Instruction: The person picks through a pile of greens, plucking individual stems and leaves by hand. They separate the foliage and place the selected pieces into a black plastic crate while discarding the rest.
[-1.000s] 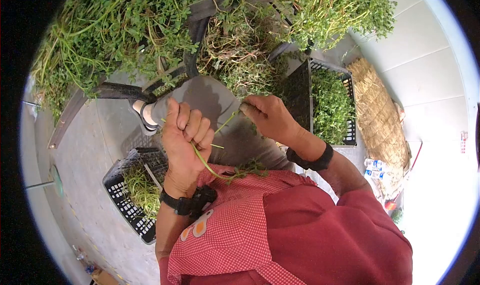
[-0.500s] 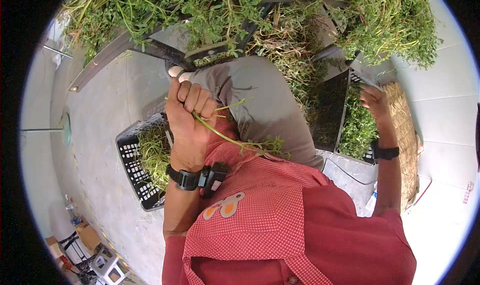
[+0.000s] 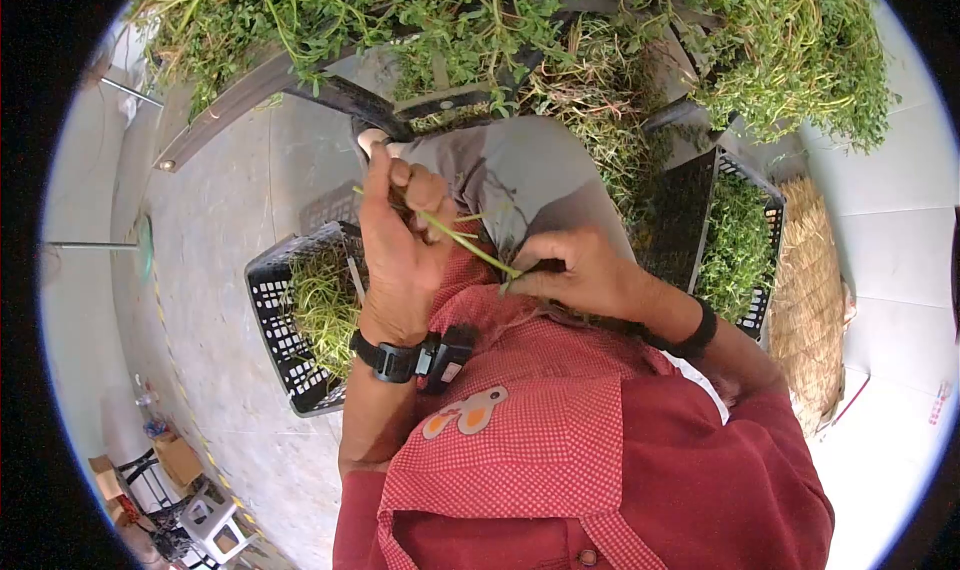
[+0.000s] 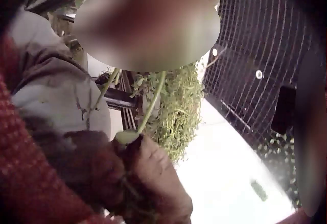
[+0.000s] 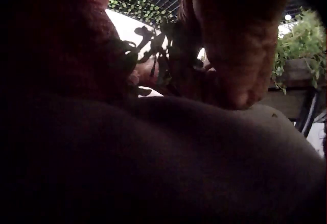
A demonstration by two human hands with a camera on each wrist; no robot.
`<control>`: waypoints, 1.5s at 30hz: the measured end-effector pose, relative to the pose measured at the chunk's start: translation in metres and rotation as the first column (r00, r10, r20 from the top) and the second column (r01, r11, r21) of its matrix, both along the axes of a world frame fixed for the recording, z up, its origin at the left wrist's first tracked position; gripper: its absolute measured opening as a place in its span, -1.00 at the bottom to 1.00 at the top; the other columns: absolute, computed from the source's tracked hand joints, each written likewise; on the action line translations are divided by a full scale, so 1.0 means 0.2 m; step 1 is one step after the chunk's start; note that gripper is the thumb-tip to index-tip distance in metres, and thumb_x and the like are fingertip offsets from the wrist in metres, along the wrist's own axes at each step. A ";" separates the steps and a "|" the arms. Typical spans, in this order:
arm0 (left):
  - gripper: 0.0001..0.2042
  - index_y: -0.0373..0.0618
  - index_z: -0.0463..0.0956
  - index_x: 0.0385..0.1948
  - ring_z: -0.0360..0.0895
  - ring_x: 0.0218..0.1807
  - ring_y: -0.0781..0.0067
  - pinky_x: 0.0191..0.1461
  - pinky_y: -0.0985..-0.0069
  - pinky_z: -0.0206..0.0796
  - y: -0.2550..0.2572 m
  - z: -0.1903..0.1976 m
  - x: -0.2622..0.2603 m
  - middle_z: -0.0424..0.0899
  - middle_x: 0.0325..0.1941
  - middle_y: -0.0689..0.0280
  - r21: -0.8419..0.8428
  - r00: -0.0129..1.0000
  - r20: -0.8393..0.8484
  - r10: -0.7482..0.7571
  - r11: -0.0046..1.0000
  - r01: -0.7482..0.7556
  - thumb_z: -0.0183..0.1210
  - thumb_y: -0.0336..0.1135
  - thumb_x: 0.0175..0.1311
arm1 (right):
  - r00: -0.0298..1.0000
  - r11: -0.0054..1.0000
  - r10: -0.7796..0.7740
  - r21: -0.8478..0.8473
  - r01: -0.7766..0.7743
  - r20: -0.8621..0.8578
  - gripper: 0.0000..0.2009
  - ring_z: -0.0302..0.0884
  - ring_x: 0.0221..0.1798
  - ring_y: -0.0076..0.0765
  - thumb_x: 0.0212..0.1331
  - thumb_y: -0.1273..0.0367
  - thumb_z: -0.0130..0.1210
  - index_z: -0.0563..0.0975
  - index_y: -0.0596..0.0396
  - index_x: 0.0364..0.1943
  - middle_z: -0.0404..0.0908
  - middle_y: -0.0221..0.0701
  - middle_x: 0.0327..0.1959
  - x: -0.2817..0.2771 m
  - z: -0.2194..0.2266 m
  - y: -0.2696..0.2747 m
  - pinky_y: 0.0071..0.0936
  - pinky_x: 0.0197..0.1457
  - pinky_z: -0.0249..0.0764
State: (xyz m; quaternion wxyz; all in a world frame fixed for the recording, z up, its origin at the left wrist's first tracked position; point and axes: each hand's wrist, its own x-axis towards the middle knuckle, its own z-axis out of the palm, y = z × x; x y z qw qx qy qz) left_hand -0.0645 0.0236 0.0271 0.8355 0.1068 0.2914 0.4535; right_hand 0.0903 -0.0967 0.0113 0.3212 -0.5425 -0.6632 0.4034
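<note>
The head view looks down from above, both wrist views sit close, left sharing the stem (image 3: 478,249)

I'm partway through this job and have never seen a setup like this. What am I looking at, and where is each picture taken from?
There is no machine here: a person is working bare-handed. The round picture is taken from the person's head, looking forward and down. The other two are taken from the left and right wrists; the right one is very dark, so little detail shows.

In the head view, the left hand grips thin green stems, and the right hand pinches one of them. Beyond, leafy plants lie heaped over a dark frame. A left crate and a right crate, both black, hold more greens.
</note>
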 end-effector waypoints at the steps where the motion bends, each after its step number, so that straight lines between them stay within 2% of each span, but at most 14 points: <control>1: -0.67 0.01 0.24 -0.64 -0.12 -0.74 0.65 -0.71 0.62 -0.27 -0.02 0.00 0.00 0.04 -0.78 0.52 0.001 1.000 0.002 -0.002 1.000 0.002 -0.10 -0.12 0.36 | 0.995 0.998 -0.055 -0.046 0.051 -0.082 -0.80 0.56 -0.41 -0.25 0.02 0.31 0.18 0.57 0.18 -0.40 0.58 -0.22 -0.50 0.01 0.00 0.01 -0.37 -0.32 0.42; 6: -0.69 -0.02 0.33 -0.55 0.07 -0.80 0.67 -0.74 0.67 -0.09 -0.07 -0.07 0.02 0.26 -0.77 0.44 0.308 0.957 -0.215 -0.196 0.916 0.256 -0.07 -0.07 0.35 | 0.977 0.986 -0.115 -0.139 0.091 -0.177 -0.83 0.54 -0.44 -0.50 0.05 0.36 0.18 0.58 0.21 -0.38 0.58 -0.31 -0.55 0.04 0.01 0.05 -0.51 -0.37 0.40; 14: -0.62 -0.08 0.34 -0.61 0.08 -0.77 0.67 -0.71 0.71 -0.16 -0.08 -0.04 0.02 0.32 -0.77 0.38 0.259 0.960 -0.185 -0.208 0.933 0.252 -0.05 -0.03 0.33 | 0.944 0.945 -0.113 -0.328 0.005 -0.310 -0.84 0.53 -0.53 -0.54 0.15 0.42 0.07 0.58 0.26 -0.33 0.58 -0.38 -0.58 0.05 0.10 0.06 -0.51 -0.48 0.40; 17: -0.60 -0.08 0.30 -0.65 0.10 -0.76 0.65 -0.69 0.70 -0.12 -0.10 -0.01 0.03 0.31 -0.77 0.38 0.284 0.947 -0.263 -0.187 0.923 0.261 -0.06 -0.01 0.33 | 0.976 0.953 -0.124 -0.297 0.065 -0.182 -0.84 0.54 -0.61 -0.49 0.11 0.42 0.06 0.56 0.28 -0.44 0.54 -0.34 -0.66 0.05 0.11 0.08 -0.50 -0.56 0.39; 20: -0.57 -0.09 0.26 -0.67 0.12 -0.74 0.61 -0.66 0.68 -0.09 -0.16 0.00 0.05 0.29 -0.76 0.37 0.470 0.937 -0.321 -0.139 0.836 0.284 -0.06 0.01 0.33 | 0.987 0.986 -0.150 0.083 0.145 0.062 -0.80 0.56 -0.64 -0.45 0.05 0.40 0.07 0.51 0.28 -0.59 0.50 -0.29 -0.72 0.07 0.05 0.11 -0.50 -0.62 0.37; 23: -0.56 -0.09 0.24 -0.69 0.14 -0.74 0.59 -0.64 0.66 -0.07 -0.19 0.05 0.05 0.23 -0.78 0.40 0.542 0.902 -0.420 -0.098 0.771 0.336 -0.07 0.01 0.34 | 0.976 0.971 -0.218 -0.101 0.218 0.020 -0.85 0.55 -0.62 -0.53 0.12 0.46 0.02 0.51 0.29 -0.52 0.56 -0.38 -0.63 0.09 0.08 0.14 -0.66 -0.60 0.44; 25: -0.56 -0.06 0.21 -0.70 0.10 -0.75 0.59 -0.64 0.65 -0.10 -0.20 0.08 0.03 0.17 -0.80 0.42 0.671 0.981 -0.189 -0.052 0.723 0.168 -0.10 0.01 0.35 | 0.932 0.917 -0.350 -0.233 0.322 -0.090 -0.84 0.58 -0.57 -0.51 0.15 0.43 -0.01 0.50 0.28 -0.44 0.59 -0.35 -0.55 0.14 0.03 0.15 -0.68 -0.62 0.39; 28: -0.57 -0.02 0.18 -0.70 0.06 -0.75 0.61 -0.67 0.64 -0.13 -0.16 0.11 0.02 0.12 -0.81 0.44 0.526 0.982 -0.148 -0.116 0.832 0.178 -0.13 0.01 0.36 | 0.771 0.862 -0.469 -0.416 0.291 -0.431 -0.83 0.52 -0.65 -0.53 0.13 0.35 -0.02 0.49 0.20 -0.38 0.59 -0.33 -0.55 0.16 0.13 0.13 -0.56 -0.68 0.30; 33: -0.58 0.01 0.17 -0.68 0.00 -0.76 0.63 -0.70 0.65 -0.16 -0.11 0.07 0.02 0.12 -0.82 0.45 0.331 0.982 -0.055 -0.182 0.924 0.190 -0.17 0.02 0.37 | 0.775 0.884 -0.367 -0.451 0.120 -0.514 -0.80 0.32 -0.68 -0.68 0.24 0.36 -0.08 0.46 0.20 -0.18 0.50 -0.47 -0.54 0.21 0.11 0.08 -0.76 -0.67 0.17; 36: -0.59 0.01 0.20 -0.66 -0.02 -0.76 0.62 -0.72 0.65 -0.17 -0.07 0.05 -0.02 0.12 -0.81 0.44 0.237 0.968 0.071 -0.241 0.947 0.218 -0.20 0.02 0.38 | 0.782 0.841 -0.416 -0.523 0.137 -0.464 -0.80 0.24 -0.65 -0.74 0.24 0.35 -0.04 0.49 0.18 -0.19 0.45 -0.54 -0.56 0.21 0.09 0.04 -0.77 -0.63 0.12; 38: -0.59 0.01 0.22 -0.64 -0.02 -0.76 0.62 -0.73 0.65 -0.17 -0.05 0.04 -0.05 0.13 -0.80 0.43 0.176 0.953 0.140 -0.269 0.954 0.244 -0.21 0.02 0.39 | 0.887 0.932 -0.334 -0.254 0.260 -0.319 -0.79 0.25 -0.58 -0.79 0.22 0.32 0.01 0.54 0.17 -0.23 0.42 -0.58 -0.59 0.25 0.05 -0.01 -0.77 -0.56 0.15; 40: -0.61 0.00 0.27 -0.60 -0.03 -0.75 0.61 -0.74 0.65 -0.18 0.00 0.04 -0.10 0.13 -0.79 0.42 0.224 0.971 0.034 -0.235 0.949 0.222 -0.24 0.01 0.40 | 0.927 0.917 -0.340 -0.275 0.289 -0.160 -0.81 0.31 -0.52 -0.78 0.17 0.31 0.08 0.57 0.13 -0.27 0.46 -0.56 -0.60 0.28 0.09 -0.09 -0.70 -0.50 0.24; 42: -0.62 -0.03 0.34 -0.52 0.02 -0.73 0.61 -0.72 0.65 -0.15 0.04 -0.01 -0.15 0.24 -0.75 0.40 0.259 0.960 0.078 -0.270 0.935 0.242 -0.25 -0.01 0.40 | 0.997 0.999 -0.011 -0.049 0.015 0.072 -0.81 0.43 -0.53 -0.62 0.09 0.31 0.13 0.57 0.05 -0.24 0.54 -0.43 -0.56 0.23 0.09 -0.19 -0.58 -0.47 0.33; 45: -0.62 -0.10 0.45 -0.36 0.41 -0.44 0.44 -0.26 0.41 0.36 0.05 -0.03 -0.20 0.53 -0.54 0.28 0.107 0.964 0.144 -0.223 0.972 0.209 -0.24 -0.03 0.40 | 0.924 1.000 -0.019 0.008 0.018 0.382 -0.83 0.54 -0.47 -0.26 -0.03 0.31 0.17 0.57 -0.01 -0.33 0.57 -0.31 -0.50 0.10 0.03 -0.29 -0.38 -0.41 0.43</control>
